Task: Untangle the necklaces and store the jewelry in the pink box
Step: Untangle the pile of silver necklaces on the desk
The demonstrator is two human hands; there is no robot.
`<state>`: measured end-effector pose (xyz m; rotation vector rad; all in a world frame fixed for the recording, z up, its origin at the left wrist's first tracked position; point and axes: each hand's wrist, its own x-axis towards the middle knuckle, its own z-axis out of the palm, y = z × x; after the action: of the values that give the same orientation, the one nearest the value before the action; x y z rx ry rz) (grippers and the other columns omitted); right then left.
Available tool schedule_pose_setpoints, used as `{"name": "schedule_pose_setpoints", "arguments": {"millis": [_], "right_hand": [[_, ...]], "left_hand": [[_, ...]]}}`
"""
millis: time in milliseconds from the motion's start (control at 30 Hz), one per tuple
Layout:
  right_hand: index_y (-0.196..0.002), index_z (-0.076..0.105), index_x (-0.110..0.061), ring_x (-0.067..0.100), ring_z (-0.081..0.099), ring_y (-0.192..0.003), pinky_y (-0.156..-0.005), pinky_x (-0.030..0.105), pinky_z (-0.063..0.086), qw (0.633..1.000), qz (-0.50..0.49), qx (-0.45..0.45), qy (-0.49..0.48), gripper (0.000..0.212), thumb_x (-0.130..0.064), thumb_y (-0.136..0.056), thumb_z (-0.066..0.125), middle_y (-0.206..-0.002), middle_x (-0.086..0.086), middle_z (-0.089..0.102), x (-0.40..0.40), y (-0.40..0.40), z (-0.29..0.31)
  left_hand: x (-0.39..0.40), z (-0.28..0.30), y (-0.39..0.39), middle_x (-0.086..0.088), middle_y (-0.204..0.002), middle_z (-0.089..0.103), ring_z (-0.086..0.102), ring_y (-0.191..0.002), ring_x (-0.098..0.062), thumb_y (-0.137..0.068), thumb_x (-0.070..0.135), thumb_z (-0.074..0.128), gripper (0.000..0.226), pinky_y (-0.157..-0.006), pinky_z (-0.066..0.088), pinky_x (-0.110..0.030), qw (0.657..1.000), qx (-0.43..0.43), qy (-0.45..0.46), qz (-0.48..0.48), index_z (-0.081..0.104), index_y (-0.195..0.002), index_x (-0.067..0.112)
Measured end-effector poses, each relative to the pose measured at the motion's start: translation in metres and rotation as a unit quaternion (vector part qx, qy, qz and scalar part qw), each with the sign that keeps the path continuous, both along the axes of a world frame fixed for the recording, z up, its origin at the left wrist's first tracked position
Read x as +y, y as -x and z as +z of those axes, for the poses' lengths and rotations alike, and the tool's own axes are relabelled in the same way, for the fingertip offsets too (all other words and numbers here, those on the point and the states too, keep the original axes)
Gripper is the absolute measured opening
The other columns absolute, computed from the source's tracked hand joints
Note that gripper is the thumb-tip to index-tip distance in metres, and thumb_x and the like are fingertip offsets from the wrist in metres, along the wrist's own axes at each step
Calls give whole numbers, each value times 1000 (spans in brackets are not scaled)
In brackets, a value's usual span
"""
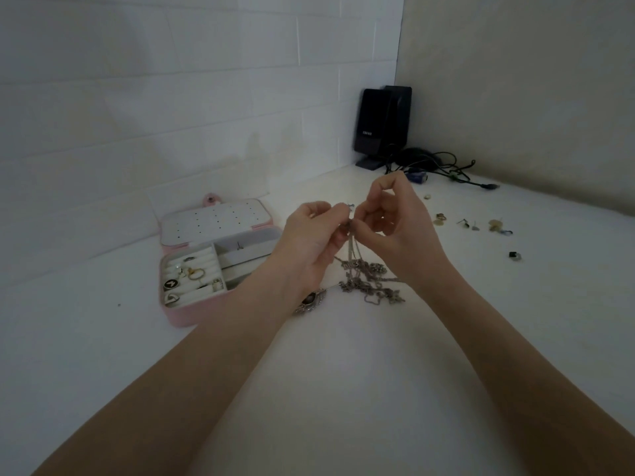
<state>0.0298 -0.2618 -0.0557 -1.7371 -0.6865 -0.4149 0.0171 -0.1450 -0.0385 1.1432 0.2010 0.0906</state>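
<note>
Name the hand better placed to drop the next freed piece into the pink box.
Left hand, probably: the pink box lies open on its side, while the right hand would have to cross over.

Your left hand [311, 245] and right hand [395, 221] pinch the tangled silver necklaces [366, 280] above the white table [343, 389]; the open pink box [206, 259] sits left.

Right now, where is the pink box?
In the head view the pink box lies open on the white table, left of both hands, just beyond the left forearm.
</note>
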Motion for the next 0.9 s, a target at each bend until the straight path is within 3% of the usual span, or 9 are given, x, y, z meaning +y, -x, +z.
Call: {"name": "schedule_pose_setpoints", "arguments": {"millis": [167, 267, 367, 500, 633, 700, 833, 900], "right_hand": [[-88, 38, -27, 8, 53, -62, -61, 21, 46, 997, 16, 39, 60, 38, 0, -81, 64, -70, -4, 59, -2, -1, -1], [-90, 38, -24, 15, 56, -66, -65, 27, 48, 996, 38, 73, 40, 36, 2, -83, 63, -74, 2, 62, -7, -1, 1], [-91, 39, -17, 14, 54, -65, -65, 23, 46, 985, 75, 144, -54, 34, 7, -82, 61, -76, 6, 61, -11, -2, 2], [-93, 39, -14, 14, 53, -62, -62, 21, 46, 970, 87, 200, -107, 34, 13, -81, 56, -71, 4, 61, -12, -3, 0], [-96, 39, -13, 15, 53, -62, -64, 26, 45, 956, 92, 230, -154, 32, 12, -83, 52, -70, 6, 60, -12, -4, -1], [-96, 39, -14, 15, 50, -61, -64, 27, 43, 950, 94, 245, -172, 31, 11, -84, 52, -72, 9, 58, -12, -4, -1], [-91, 40, -15, 16, 48, -60, -66, 28, 42, 960, 84, 232, -130, 29, 8, -83, 56, -69, 4, 61, -10, -3, -2], [-90, 42, -15, 15, 52, -61, -65, 26, 45, 968, 71, 216, -108, 28, 7, -83, 59, -69, 3, 64, -10, -3, -1]], "left_hand": [[7, -5, 0, -2, -84, 56, 54, -62, -12, -78, 2, 63, 26, -64, 49, -24, 963, -86, -255, 10, 48, -90, 19], [13, -2, -1, 1, -84, 57, 55, -61, -10, -77, 0, 64, 27, -62, 47, -23, 948, -118, -295, -24, 51, -89, 20], [20, -1, -5, 2, -85, 58, 55, -66, -14, -77, -6, 62, 32, -61, 47, -22, 934, -126, -330, -62, 50, -90, 21], [17, -6, -3, 3, -87, 59, 54, -63, -13, -75, -5, 63, 35, -61, 43, -28, 932, -113, -320, -123, 52, -90, 24], [12, -7, -4, 8, -80, 61, 54, -65, -16, -78, -2, 61, 31, -70, 39, -34, 947, -85, -285, -122, 53, -92, 23], [11, -6, -5, 6, -75, 59, 52, -65, -15, -80, -6, 57, 29, -69, 40, -30, 968, -64, -217, -109, 53, -94, 18], [7, -4, -4, -3, -70, 52, 47, -51, -8, -84, -9, 52, 23, -51, 43, -15, 994, -15, -59, -86, 50, -93, 12], [8, -5, -5, -3, -71, 53, 48, -50, -7, -85, -7, 53, 22, -50, 43, -14, 995, -15, -62, -73, 50, -93, 12]]}}
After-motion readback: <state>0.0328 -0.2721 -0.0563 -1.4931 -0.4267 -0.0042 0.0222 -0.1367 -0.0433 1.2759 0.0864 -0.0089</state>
